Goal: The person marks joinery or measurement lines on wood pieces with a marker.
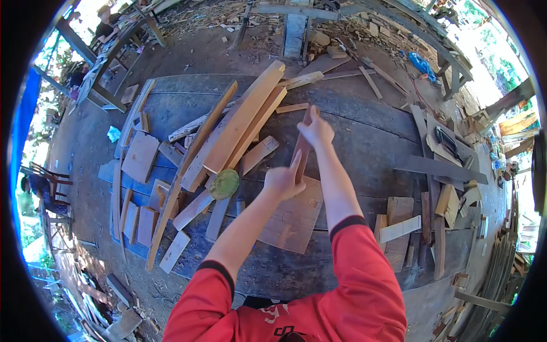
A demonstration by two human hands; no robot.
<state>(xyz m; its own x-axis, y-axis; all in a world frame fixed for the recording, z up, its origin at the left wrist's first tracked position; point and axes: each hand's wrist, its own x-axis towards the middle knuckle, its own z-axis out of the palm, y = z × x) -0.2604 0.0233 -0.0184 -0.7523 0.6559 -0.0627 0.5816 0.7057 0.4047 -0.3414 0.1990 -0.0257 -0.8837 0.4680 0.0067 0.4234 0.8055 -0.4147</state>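
Observation:
Both of my hands are on a narrow, reddish-brown wooden strip above the middle of the dark table. Nearer to me, my left hand is wrapped round its lower end, with one finger stretched along it. Toward the far end, my right hand grips the strip. Partly under my left hand lies a flat, square wooden board. To the left of it are a round green object and long, thick planks.
Several short wood blocks lie at the table's left. On the right are a dark plank, a black tool and a pale block. A person is at the far left; a blue bag lies beyond the table.

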